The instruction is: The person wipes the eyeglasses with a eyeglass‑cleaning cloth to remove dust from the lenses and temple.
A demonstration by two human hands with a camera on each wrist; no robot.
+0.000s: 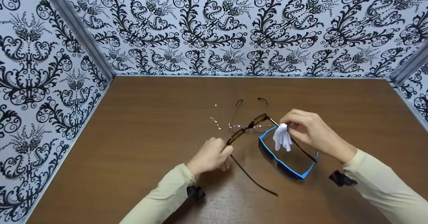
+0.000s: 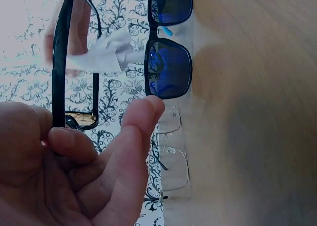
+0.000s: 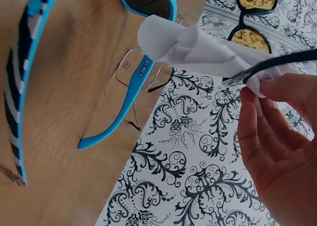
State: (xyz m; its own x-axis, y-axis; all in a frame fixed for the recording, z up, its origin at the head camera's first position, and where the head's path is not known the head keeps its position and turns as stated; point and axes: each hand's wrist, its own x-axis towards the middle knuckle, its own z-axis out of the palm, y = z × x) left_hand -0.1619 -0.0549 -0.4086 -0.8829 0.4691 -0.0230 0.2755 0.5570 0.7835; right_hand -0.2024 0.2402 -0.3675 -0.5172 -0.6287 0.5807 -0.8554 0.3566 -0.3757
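My left hand (image 1: 209, 155) grips dark-framed sunglasses (image 1: 236, 137) with amber lenses at one end of the front, beside the hinge. They are held up over the table with both temples unfolded. With thumb and fingertips, my right hand (image 1: 312, 132) pinches a white cloth (image 1: 282, 138) against the far temple; in the right wrist view the cloth (image 3: 183, 45) is folded around that dark temple (image 3: 282, 62). Below the right hand, blue-framed sunglasses (image 1: 284, 165) with dark lenses lie on the table. Thin wire-rimmed glasses (image 1: 234, 126) lie behind the amber pair, temples pointing away.
The brown wooden table (image 1: 150, 117) meets patterned black-and-white walls (image 1: 214, 23) at the back and sides. Small bright specks (image 1: 215, 121) show left of the wire-rimmed glasses. A black device (image 1: 195, 193) sits at the left wrist, another (image 1: 342, 178) at the right.
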